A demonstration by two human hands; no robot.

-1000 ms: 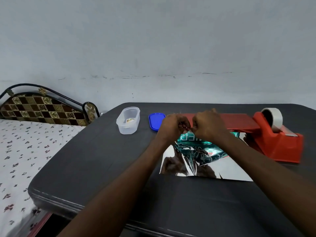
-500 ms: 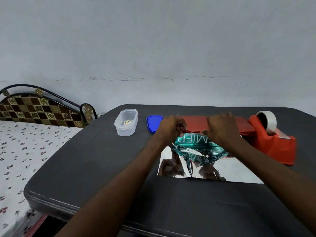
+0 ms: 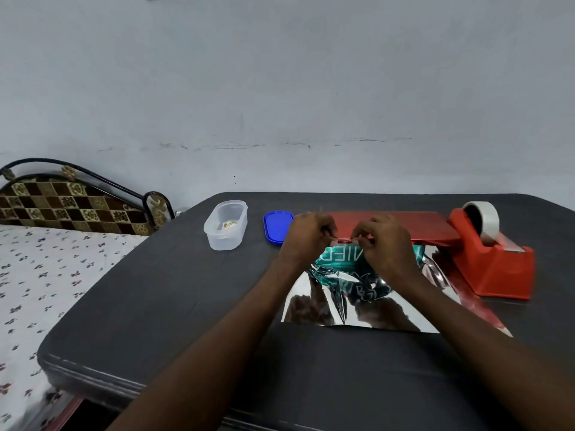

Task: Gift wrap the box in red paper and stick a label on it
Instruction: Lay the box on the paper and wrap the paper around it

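Observation:
A sheet of wrapping paper lies on the dark table, silver mirror side [image 3: 385,312] up, its far flap folded over to show the red side [image 3: 404,223]. Under my hands sits a teal box [image 3: 339,258] with white letters, reflected in the silver. My left hand [image 3: 308,236] and my right hand [image 3: 384,241] sit close together at the red flap's near edge, and both pinch that edge over the box top. My fingertips are hidden behind my knuckles.
A red tape dispenser [image 3: 494,259] with a clear tape roll stands at the right, touching the paper. A clear plastic tub [image 3: 225,225] holding a small label and its blue lid [image 3: 277,227] lie at the left. A bed [image 3: 46,259] stands beside the table's left edge.
My right hand slid right along the red edge, then came back left close to my left hand. The left hand stayed on the edge.

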